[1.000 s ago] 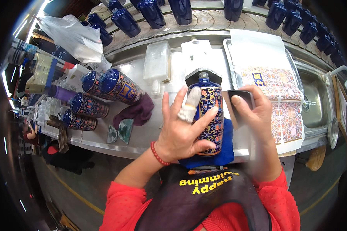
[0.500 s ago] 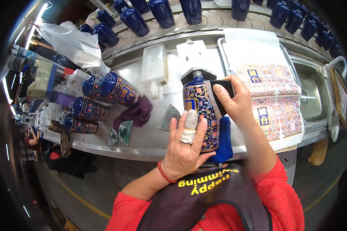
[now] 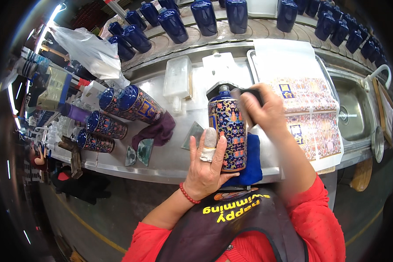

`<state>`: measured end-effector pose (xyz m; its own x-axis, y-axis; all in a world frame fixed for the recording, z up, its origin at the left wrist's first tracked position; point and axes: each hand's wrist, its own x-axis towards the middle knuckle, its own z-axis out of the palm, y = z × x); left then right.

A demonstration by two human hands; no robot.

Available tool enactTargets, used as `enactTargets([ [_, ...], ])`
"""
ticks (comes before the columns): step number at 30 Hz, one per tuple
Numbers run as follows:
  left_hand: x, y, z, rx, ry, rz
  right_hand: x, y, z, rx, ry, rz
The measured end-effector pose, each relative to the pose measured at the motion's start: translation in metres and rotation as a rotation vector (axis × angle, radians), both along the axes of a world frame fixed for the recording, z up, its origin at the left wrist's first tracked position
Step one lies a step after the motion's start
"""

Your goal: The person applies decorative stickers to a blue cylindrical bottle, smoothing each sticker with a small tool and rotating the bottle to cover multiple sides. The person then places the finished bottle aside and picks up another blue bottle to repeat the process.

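Note:
A dark blue ceramic bottle [image 3: 228, 126] with a colourful patterned wrap lies along the metal bench [image 3: 170, 159], neck pointing away from me, on a blue cloth [image 3: 250, 163]. My left hand [image 3: 207, 168] grips its base end from below; one finger wears a white wrapping. My right hand [image 3: 266, 109] presses a small black tool [image 3: 252, 94] against the bottle's upper right side.
Several decorated bottles [image 3: 133, 105] lie at the left near a purple cloth [image 3: 158, 131]. Plain blue bottles [image 3: 205, 15] line the far shelf. A tray with patterned decal sheets [image 3: 312, 118] sits right, a sink [image 3: 351, 109] beyond. White plastic containers [image 3: 177, 81] stand behind.
My left hand slid from over the bottle's side down to its base. My right hand moved the black tool up along the bottle's right side. The bottle's wrap now shows more.

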<state>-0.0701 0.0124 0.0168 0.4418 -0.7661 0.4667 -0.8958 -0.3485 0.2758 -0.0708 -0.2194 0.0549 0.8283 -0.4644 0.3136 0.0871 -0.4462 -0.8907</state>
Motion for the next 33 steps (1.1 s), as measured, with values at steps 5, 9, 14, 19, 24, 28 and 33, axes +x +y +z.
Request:
enactTargets([
  [5, 0.004, 0.005, -0.017, -0.064, 0.063, -0.004, 0.01, -0.003, 0.018, -0.144, 0.0, 0.271],
  [9, 0.007, 0.008, -0.027, -0.134, 0.087, 0.001, 0.013, -0.007, 0.018, -0.229, 0.015, 0.019],
  [14, 0.011, 0.015, -0.035, -0.106, 0.162, -0.021, 0.0, -0.014, -0.001, -0.085, -0.03, 0.12],
  [19, 0.02, 0.019, -0.038, -0.117, 0.313, -0.105, -0.014, -0.016, -0.018, 0.216, 0.014, 0.067],
  [24, 0.048, 0.01, -0.021, -0.204, 0.49, -0.127, -0.015, -0.007, -0.026, 0.411, 0.051, 0.099],
  [28, 0.077, -0.01, -0.007, -0.156, 0.364, -0.128, -0.016, -0.006, -0.033, 0.341, 0.019, 0.095],
  [33, 0.082, -0.017, 0.004, -0.159, 0.244, -0.11, -0.016, -0.005, -0.036, 0.278, 0.013, 0.07],
])
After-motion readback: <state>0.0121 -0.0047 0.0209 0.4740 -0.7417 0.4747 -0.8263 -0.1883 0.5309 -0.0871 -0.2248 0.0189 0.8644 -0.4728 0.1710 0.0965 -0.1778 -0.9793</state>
